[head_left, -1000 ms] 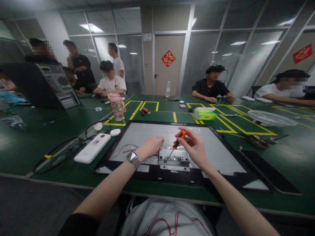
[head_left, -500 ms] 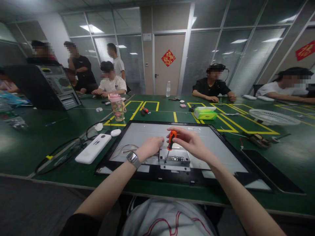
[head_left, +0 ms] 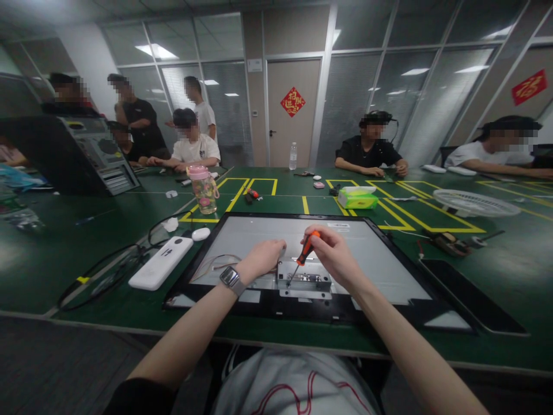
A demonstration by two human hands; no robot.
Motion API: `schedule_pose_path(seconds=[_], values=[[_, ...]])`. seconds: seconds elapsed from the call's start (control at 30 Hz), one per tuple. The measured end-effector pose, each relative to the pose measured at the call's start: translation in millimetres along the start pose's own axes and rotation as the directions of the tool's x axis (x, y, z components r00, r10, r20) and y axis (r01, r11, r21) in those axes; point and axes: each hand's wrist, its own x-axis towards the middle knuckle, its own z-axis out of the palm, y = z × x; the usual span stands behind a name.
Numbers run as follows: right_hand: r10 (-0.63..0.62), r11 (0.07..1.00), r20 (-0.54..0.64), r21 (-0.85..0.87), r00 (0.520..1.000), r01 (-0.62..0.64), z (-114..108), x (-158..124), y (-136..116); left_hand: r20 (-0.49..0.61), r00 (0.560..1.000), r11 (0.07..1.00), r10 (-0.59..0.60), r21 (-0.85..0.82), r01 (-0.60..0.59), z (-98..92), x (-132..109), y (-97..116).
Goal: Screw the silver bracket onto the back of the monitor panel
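Note:
My right hand (head_left: pixel 334 252) grips the orange-and-black handle of a screwdriver (head_left: pixel 306 251), thumb and fingers around its upper end. The screwdriver leans to the right, its tip down at the left part of a silver metal bracket (head_left: pixel 305 270). The bracket stands near the front edge of a flat display panel (head_left: pixel 363 259) with a black frame. My left hand (head_left: pixel 263 257) is closed at the bracket's left end, over thin cables (head_left: pixel 220 262); its fingertips are hidden, so what it holds cannot be made out.
Left of the panel lie a white power bank (head_left: pixel 162 262), a small white case (head_left: pixel 201 234) and a black cable coil (head_left: pixel 97 276). Beyond are a pink-lidded bottle (head_left: pixel 203 191) and a green packet (head_left: pixel 358 197). A black slab (head_left: pixel 470 294) lies right. Several people sit or stand across the table.
The screwdriver's handle has swung right and tilts more, its tip staying at the bracket. My right hand's fingers have closed more around the handle. My left hand stays by the bracket.

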Motion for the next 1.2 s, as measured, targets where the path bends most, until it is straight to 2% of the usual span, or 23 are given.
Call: schedule_pose_path(seconds=[0.23, 0.3, 0.4, 0.47, 0.53, 0.67, 0.9, 1.03, 1.2], values=[[0.070, 0.988, 0.181, 0.122, 0.981, -0.093, -6, -3, -16, -0.006, 1.000, 1.000, -0.007, -0.006, 0.007, 2.8, 2, -2], [0.050, 0.995, 0.156, 0.082, 0.986, -0.064, -5, -4, -14, -0.015, 1.000, 1.000, 0.001, -0.006, -0.002, 3.8, 2, -3], [-0.075, 0.996, -0.019, -0.054, 0.997, 0.074, 0, -4, -7, -0.010, 1.000, 1.000, 0.006, -0.001, -0.006, 4.0, 2, -3], [-0.140, 0.984, -0.076, -0.125, 0.987, 0.130, 3, -4, -3, -0.006, 1.000, 1.000, 0.008, -0.002, -0.008, 3.6, 1, -3], [-0.132, 0.985, -0.053, -0.122, 0.990, 0.125, 3, -4, -2, -0.007, 1.000, 1.000, 0.007, -0.001, -0.008, 3.3, 1, -2], [-0.013, 1.000, 0.059, 0.020, 0.998, 0.012, -3, -5, -6, -0.010, 1.000, 1.000, -0.004, 0.007, 0.004, 2.9, 1, -2], [0.042, 0.996, 0.107, 0.072, 0.993, -0.050, -8, -5, -11, -0.006, 1.000, 1.000, -0.008, 0.015, 0.008, 2.8, 2, -2], [0.009, 1.000, 0.141, 0.004, 0.990, -0.010, -6, -6, -12, -0.013, 1.000, 1.000, -0.001, -0.003, 0.001, 3.0, 1, -2], [-0.165, 0.961, 0.001, -0.224, 0.986, 0.161, -2, -7, -11, -0.008, 1.000, 1.000, 0.000, 0.003, 0.000, 2.3, 1, -2]])
